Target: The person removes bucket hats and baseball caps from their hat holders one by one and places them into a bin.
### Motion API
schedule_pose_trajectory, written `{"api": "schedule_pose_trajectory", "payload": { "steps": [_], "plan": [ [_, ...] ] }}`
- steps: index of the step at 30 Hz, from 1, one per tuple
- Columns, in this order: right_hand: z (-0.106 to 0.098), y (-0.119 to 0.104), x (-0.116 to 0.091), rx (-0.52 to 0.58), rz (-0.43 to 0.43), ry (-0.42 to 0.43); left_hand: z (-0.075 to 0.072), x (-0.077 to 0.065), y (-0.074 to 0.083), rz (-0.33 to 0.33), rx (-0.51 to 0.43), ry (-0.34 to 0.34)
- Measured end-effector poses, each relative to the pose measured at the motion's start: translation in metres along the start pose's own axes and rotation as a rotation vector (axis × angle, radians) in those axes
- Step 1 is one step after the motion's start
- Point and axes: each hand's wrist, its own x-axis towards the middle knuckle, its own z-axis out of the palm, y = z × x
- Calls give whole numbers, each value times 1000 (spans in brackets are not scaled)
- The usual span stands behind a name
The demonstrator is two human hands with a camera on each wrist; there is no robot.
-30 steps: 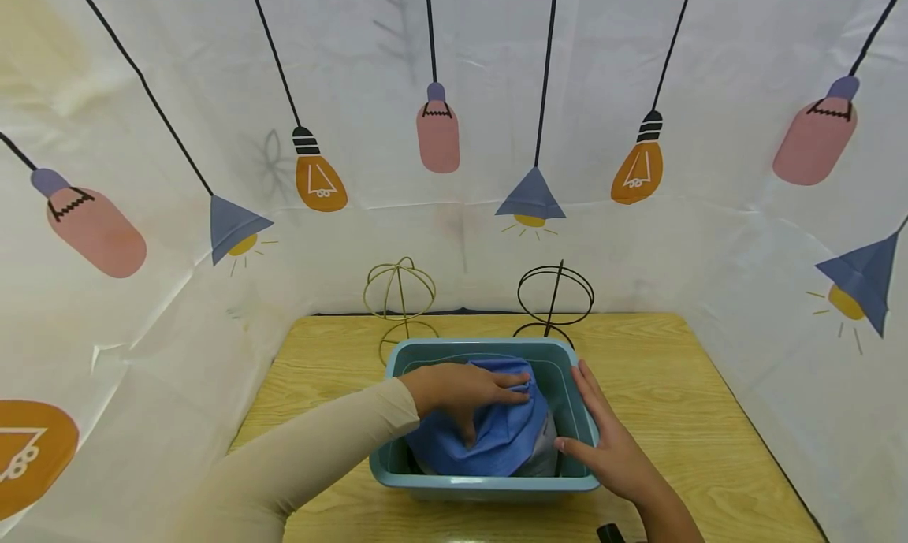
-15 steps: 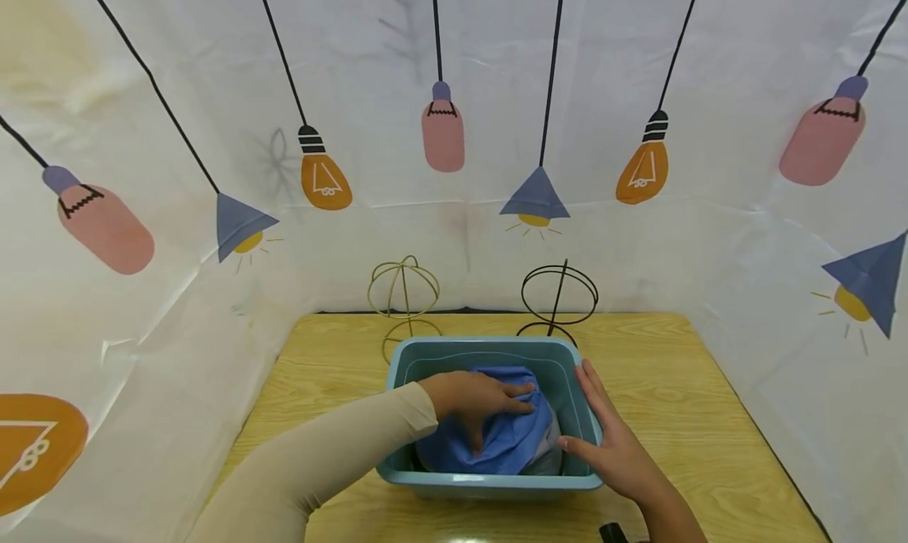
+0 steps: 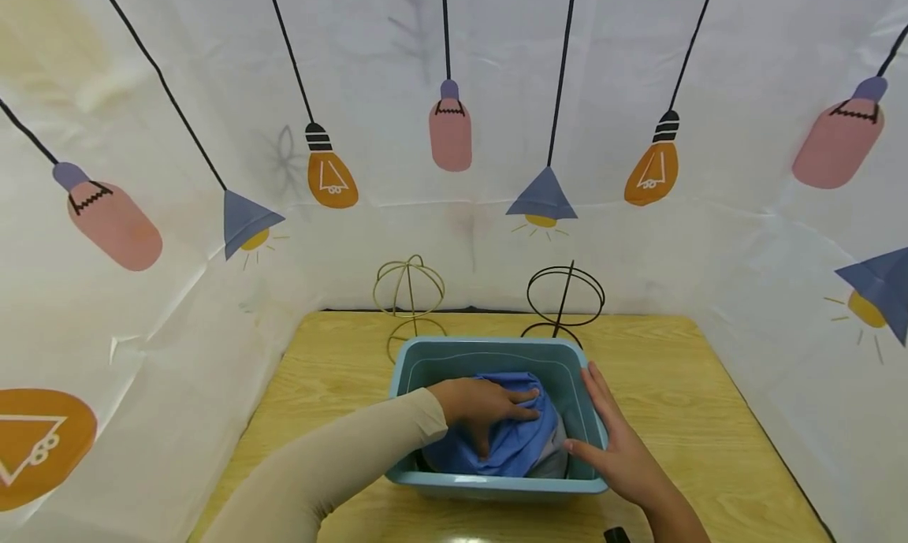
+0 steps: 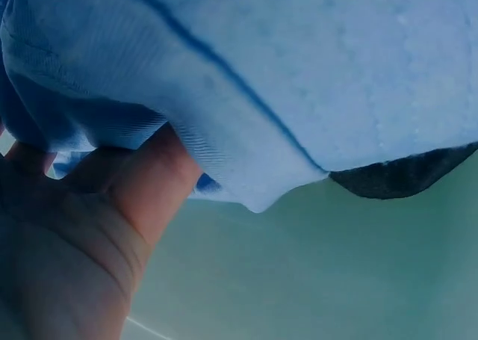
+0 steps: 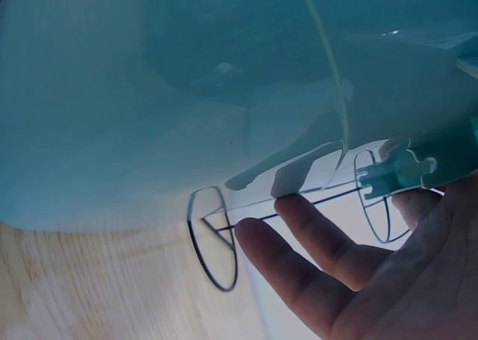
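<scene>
A soft blue cloth hat lies inside the pale blue tub in the head view, with something grey showing under its right edge. My left hand reaches in over the left side and rests on the hat with its fingers spread. The left wrist view has the hat's light fabric with a seam, its fold covering the tip of the thumb. Against the tub's right side lies my right hand, thumb over the rim, straight fingers along the outer wall.
Behind the tub stand a gold wire stand and a black wire stand on the wooden table. White sheeting printed with lamps surrounds the table. A small black object sits by the near edge.
The left hand and the hat have gone slightly lower in the tub. My right hand keeps its place at the tub's side. The whole view has drifted a little.
</scene>
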Motion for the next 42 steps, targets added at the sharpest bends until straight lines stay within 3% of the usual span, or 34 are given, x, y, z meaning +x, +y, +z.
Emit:
{"api": "schedule_pose_trajectory", "payload": {
  "steps": [10,23,36,42],
  "plan": [
    [-2,-4,-2,-3,-21,7,3,6,0,4,5,-9],
    [-3,-2,-2,-5,-36,21,-2,12,4,11,77,-38],
    [0,-3,-2,-12,-24,17,-3,2,-1,5,6,11],
    [-1,-5,-3,-45,-18,21,-18,-12,-2,27,-13,63]
  ]
}}
